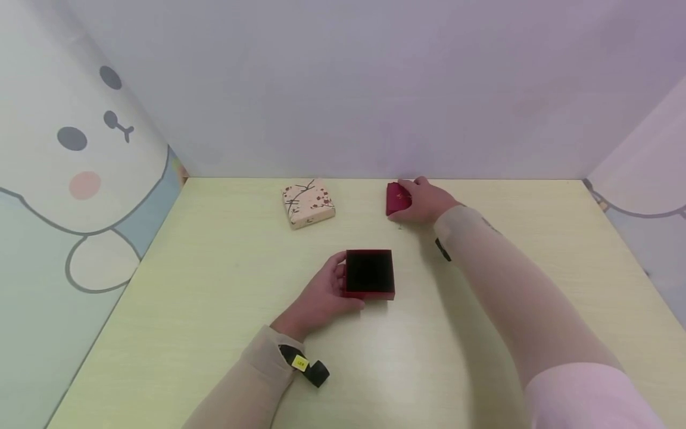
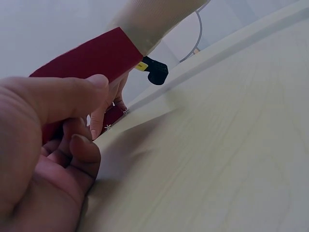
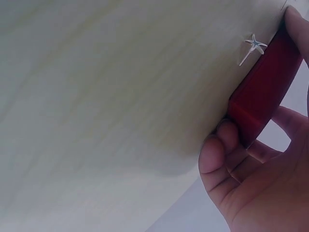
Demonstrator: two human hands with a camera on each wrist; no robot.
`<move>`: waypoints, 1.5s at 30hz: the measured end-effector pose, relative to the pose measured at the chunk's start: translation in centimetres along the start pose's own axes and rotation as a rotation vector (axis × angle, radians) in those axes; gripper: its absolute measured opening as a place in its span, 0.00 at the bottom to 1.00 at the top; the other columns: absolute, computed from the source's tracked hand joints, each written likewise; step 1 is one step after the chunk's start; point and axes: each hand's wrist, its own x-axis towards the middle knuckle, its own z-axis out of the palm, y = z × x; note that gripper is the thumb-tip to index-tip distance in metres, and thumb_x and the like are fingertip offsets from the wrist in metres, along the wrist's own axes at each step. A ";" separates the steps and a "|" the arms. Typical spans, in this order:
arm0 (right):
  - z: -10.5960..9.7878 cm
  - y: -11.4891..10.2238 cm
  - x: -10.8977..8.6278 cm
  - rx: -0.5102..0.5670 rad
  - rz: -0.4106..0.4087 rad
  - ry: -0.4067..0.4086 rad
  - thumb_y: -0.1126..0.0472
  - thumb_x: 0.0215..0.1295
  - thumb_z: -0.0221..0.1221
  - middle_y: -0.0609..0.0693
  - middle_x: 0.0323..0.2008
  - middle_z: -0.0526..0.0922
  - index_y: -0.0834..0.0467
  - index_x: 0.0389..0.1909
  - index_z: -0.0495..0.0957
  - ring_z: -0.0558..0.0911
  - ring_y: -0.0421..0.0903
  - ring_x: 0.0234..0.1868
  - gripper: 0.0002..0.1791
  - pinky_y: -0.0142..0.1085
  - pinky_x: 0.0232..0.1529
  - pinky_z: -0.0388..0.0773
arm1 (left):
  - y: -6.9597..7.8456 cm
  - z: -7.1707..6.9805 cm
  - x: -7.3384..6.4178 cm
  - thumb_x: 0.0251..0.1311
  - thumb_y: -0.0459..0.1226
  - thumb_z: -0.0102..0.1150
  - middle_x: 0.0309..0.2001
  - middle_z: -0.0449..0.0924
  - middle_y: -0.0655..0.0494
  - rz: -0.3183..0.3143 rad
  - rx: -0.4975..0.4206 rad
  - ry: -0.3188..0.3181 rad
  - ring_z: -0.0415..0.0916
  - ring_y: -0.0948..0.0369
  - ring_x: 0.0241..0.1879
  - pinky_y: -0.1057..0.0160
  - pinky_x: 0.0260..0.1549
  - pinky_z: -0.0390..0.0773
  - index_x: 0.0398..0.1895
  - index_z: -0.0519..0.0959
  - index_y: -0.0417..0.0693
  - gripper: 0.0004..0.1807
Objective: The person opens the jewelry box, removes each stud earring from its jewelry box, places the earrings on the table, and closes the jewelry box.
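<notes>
Head: gripping open red box (image 1: pixel 370 295) with left hand (image 1: pixel 326 296), in from table's far edge (image 1: pixel 236 181), grabbing red piece (image 1: pixel 396 199) near that edge with right hand (image 1: pixel 427 202); can't read yellow tag (image 1: pixel 301 363) tho. Left wrist: pressing thumb (image 2: pixel 72 95) on red box. Right wrist: holding red piece beside starfish (image 3: pixel 255 44).

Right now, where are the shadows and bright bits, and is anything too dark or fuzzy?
Head view: the right arm has a soft shadow beside it, the table looks brightest near the bottom middle, and the box's inside is too black to see into; left wrist view: shadow beside the left hand; right wrist view: dim and hazy, blurry shadow near the right hand.
</notes>
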 end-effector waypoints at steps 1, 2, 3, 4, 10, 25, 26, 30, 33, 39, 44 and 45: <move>0.0 0.0 0.0 0.000 -0.001 -0.002 0.35 0.57 0.70 0.60 0.72 0.58 0.47 0.82 0.50 0.69 0.63 0.62 0.58 0.59 0.55 0.78 | 0.0 0.0 0.0 0.53 0.27 0.77 0.66 0.74 0.53 0.000 -0.001 -0.002 0.76 0.53 0.62 0.56 0.59 0.78 0.79 0.54 0.60 0.56; 0.0 0.0 0.1 -0.001 0.000 -0.003 0.35 0.57 0.70 0.60 0.72 0.58 0.46 0.82 0.50 0.68 0.63 0.63 0.58 0.59 0.55 0.78 | 0.0 0.0 0.0 0.53 0.27 0.77 0.66 0.74 0.53 0.001 0.000 -0.002 0.76 0.53 0.62 0.56 0.59 0.78 0.79 0.53 0.60 0.56; 0.0 0.0 0.1 -0.004 -0.001 -0.003 0.35 0.57 0.70 0.60 0.72 0.58 0.46 0.82 0.50 0.68 0.63 0.63 0.58 0.59 0.55 0.79 | 0.0 0.0 0.0 0.53 0.27 0.77 0.66 0.74 0.53 0.002 -0.001 -0.003 0.76 0.53 0.62 0.56 0.59 0.78 0.79 0.53 0.60 0.55; 0.1 0.1 0.2 -0.006 0.000 -0.001 0.35 0.57 0.70 0.60 0.72 0.58 0.46 0.82 0.50 0.68 0.63 0.63 0.58 0.59 0.54 0.79 | 0.0 0.0 0.0 0.53 0.26 0.77 0.66 0.74 0.53 0.004 -0.002 -0.003 0.76 0.53 0.62 0.56 0.59 0.78 0.79 0.54 0.60 0.55; 0.1 0.3 0.3 -0.011 -0.008 0.008 0.33 0.55 0.70 0.59 0.71 0.59 0.45 0.82 0.51 0.69 0.63 0.62 0.59 0.59 0.54 0.79 | 0.2 0.0 -0.1 0.52 0.25 0.76 0.66 0.74 0.52 0.013 -0.010 -0.005 0.76 0.53 0.62 0.57 0.60 0.77 0.79 0.54 0.58 0.56; -0.8 0.1 -1.5 -0.005 -0.024 0.073 0.33 0.54 0.71 0.61 0.66 0.63 0.47 0.81 0.56 0.72 0.62 0.58 0.57 0.57 0.54 0.79 | 0.3 0.1 -0.2 0.52 0.25 0.76 0.65 0.75 0.51 0.018 0.002 -0.002 0.76 0.53 0.61 0.57 0.59 0.78 0.79 0.54 0.57 0.55; -0.8 0.1 -1.7 -0.007 -0.021 0.081 0.33 0.54 0.71 0.61 0.65 0.64 0.48 0.81 0.56 0.72 0.62 0.57 0.57 0.57 0.53 0.79 | 0.2 0.1 -0.2 0.52 0.25 0.76 0.65 0.75 0.51 0.018 0.002 -0.002 0.76 0.53 0.61 0.57 0.59 0.78 0.79 0.54 0.57 0.55; -0.7 0.2 -2.4 0.007 -0.020 0.115 0.32 0.54 0.71 0.61 0.65 0.64 0.48 0.81 0.57 0.73 0.62 0.57 0.57 0.56 0.53 0.79 | 0.2 0.1 -0.2 0.52 0.25 0.76 0.65 0.75 0.51 0.016 -0.003 -0.002 0.76 0.52 0.61 0.57 0.59 0.78 0.79 0.54 0.57 0.55; -0.7 0.1 -3.2 0.033 -0.020 0.135 0.31 0.54 0.71 0.61 0.65 0.64 0.47 0.81 0.57 0.72 0.62 0.57 0.57 0.56 0.53 0.79 | 0.3 0.1 -0.2 0.52 0.25 0.76 0.65 0.75 0.51 0.012 -0.002 -0.004 0.76 0.53 0.61 0.57 0.59 0.78 0.79 0.54 0.57 0.56; -0.7 -1.0 -4.9 0.097 -0.041 0.171 0.29 0.49 0.72 0.57 0.65 0.65 0.44 0.80 0.59 0.72 0.60 0.58 0.59 0.55 0.51 0.81 | 0.3 0.1 -0.2 0.52 0.25 0.76 0.65 0.75 0.51 0.019 0.005 -0.009 0.76 0.52 0.61 0.56 0.59 0.78 0.79 0.53 0.58 0.56; -0.7 -2.0 -6.2 0.096 -0.079 0.214 0.29 0.49 0.72 0.56 0.64 0.66 0.44 0.79 0.60 0.74 0.58 0.56 0.58 0.53 0.49 0.82 | 0.2 0.1 -0.2 0.53 0.26 0.77 0.66 0.74 0.52 0.012 0.009 -0.005 0.75 0.52 0.62 0.56 0.59 0.78 0.80 0.53 0.59 0.56; -0.7 -2.2 -6.5 0.099 -0.083 0.221 0.29 0.49 0.73 0.56 0.64 0.66 0.44 0.79 0.60 0.74 0.58 0.56 0.58 0.53 0.49 0.82 | 0.2 0.1 -0.2 0.53 0.27 0.77 0.66 0.74 0.52 0.009 0.009 -0.004 0.75 0.52 0.62 0.56 0.59 0.77 0.80 0.53 0.60 0.56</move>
